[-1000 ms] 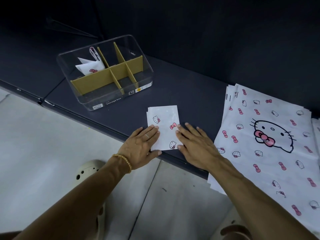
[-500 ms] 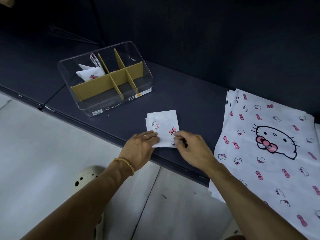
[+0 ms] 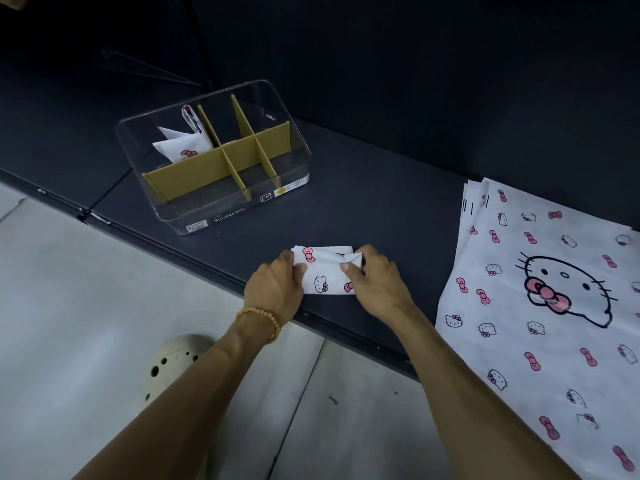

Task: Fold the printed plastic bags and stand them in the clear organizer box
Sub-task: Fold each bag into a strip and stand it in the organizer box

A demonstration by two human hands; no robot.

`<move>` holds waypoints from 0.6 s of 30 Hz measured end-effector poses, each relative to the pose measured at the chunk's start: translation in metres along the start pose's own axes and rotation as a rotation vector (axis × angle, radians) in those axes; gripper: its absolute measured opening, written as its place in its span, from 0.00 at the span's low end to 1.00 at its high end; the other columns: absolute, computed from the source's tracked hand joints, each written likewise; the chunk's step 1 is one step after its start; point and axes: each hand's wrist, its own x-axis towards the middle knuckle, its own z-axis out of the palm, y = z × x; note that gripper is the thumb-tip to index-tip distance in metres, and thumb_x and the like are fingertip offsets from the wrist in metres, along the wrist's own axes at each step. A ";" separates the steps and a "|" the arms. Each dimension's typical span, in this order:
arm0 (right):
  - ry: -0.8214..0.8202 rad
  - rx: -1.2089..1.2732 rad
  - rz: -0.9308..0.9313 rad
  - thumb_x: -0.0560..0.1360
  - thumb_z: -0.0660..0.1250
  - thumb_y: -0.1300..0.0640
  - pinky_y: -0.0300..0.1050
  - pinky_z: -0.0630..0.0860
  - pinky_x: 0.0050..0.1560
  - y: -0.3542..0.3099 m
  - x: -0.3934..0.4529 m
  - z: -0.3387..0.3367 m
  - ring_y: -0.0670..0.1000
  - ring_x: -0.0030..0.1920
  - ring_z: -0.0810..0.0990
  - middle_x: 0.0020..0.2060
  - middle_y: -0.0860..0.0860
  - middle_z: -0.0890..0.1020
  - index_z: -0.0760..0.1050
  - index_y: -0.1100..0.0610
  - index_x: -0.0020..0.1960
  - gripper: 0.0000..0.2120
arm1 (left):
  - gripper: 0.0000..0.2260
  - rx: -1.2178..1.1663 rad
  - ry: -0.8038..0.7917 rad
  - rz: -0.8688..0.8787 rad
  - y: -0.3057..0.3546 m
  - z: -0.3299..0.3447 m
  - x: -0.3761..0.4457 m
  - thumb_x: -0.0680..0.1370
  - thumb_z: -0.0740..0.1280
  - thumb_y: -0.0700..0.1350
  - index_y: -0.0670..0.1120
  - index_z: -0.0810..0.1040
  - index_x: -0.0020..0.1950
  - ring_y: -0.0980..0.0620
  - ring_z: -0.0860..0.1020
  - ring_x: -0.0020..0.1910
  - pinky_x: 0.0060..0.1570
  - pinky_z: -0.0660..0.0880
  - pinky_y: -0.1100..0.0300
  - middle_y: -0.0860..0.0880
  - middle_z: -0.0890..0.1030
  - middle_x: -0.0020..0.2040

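A small folded white bag (image 3: 325, 271) printed with pink bows and cat faces lies near the front edge of the dark shelf. My left hand (image 3: 277, 289) pinches its left side and my right hand (image 3: 375, 284) pinches its right side, with the near flap turned over toward the far edge. The clear organizer box (image 3: 180, 216) with tan dividers stands at the back left. One folded bag (image 3: 183, 143) stands in its far-left compartment.
A stack of flat printed bags (image 3: 540, 306) lies at the right and hangs over the shelf's front edge. A dark wall rises behind the shelf (image 3: 381, 188). Below are pale floor tiles and a cream perforated shoe (image 3: 173, 365).
Both hands went from pressing flat on the folded bag to pinching its near edge and folding it away, so the bag is now about half as deep.
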 end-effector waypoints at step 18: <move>0.183 -0.262 0.108 0.81 0.60 0.48 0.47 0.74 0.38 -0.014 0.011 0.020 0.60 0.44 0.82 0.42 0.58 0.82 0.72 0.59 0.42 0.16 | 0.26 0.361 -0.093 0.585 -0.031 0.010 0.002 0.82 0.58 0.46 0.46 0.55 0.78 0.50 0.53 0.78 0.74 0.43 0.58 0.48 0.56 0.79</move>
